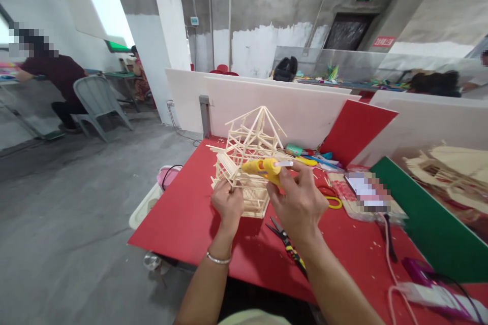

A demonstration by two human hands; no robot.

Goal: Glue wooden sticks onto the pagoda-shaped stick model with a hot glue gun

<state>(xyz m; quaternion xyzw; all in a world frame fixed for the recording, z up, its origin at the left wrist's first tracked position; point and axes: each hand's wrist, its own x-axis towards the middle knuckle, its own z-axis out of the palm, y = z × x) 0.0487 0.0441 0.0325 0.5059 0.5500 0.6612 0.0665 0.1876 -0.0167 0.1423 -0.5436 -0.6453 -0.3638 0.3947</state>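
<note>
My right hand is closed around a yellow hot glue gun, with a white glue stick poking out of its back end. The nozzle points left at a house model built of thin pale wooden sticks, with a peaked roof frame on top. At the model's lower left front, my left hand pinches part of it; the fingertips are partly hidden. Just above that hand slopes a small panel of close-set sticks. Black-and-yellow pliers lie on the table between my forearms.
The red tabletop carries yellow-handled scissors, a phone on a wrapped pile, and a cable with a purple power strip at right. White partition boards stand behind. A seated person is far left.
</note>
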